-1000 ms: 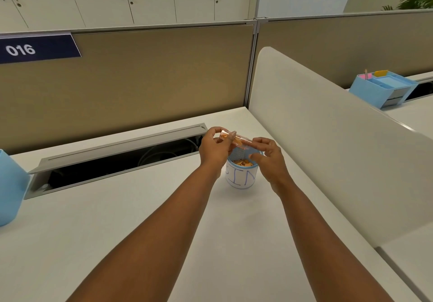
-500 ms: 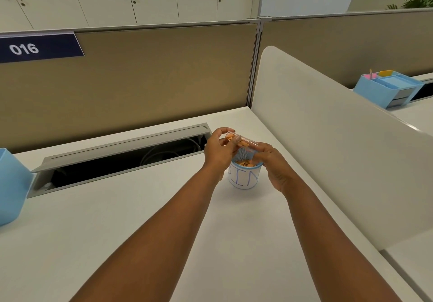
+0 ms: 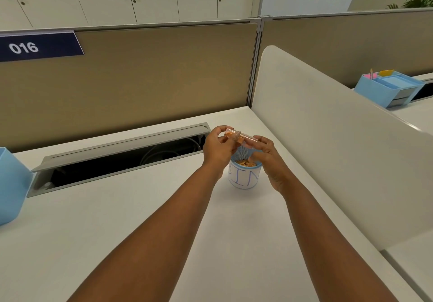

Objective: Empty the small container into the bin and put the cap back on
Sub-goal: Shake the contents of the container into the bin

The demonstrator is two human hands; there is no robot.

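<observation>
A small clear tube-shaped container [image 3: 243,137] with orange bits inside lies almost level just above the bin [image 3: 244,177], a blue mesh cup wrapped in white paper with "BIN" written on it. Orange bits lie inside the bin. My left hand [image 3: 218,149] pinches the container's left end between thumb and fingers. My right hand [image 3: 267,156] is closed around the container's right end, above the bin's right rim. The cap is hidden under my right fingers; I cannot tell whether it is on or off.
The white desk [image 3: 140,219] has an open cable tray [image 3: 117,156] behind the hands. A white divider panel [image 3: 328,149] stands close on the right. A blue box [image 3: 9,184] sits at the left edge, and a blue organiser [image 3: 389,88] on the neighbouring desk.
Both hands stay on the container over the bin; the fingers have shifted slightly along it. The bin has not moved.
</observation>
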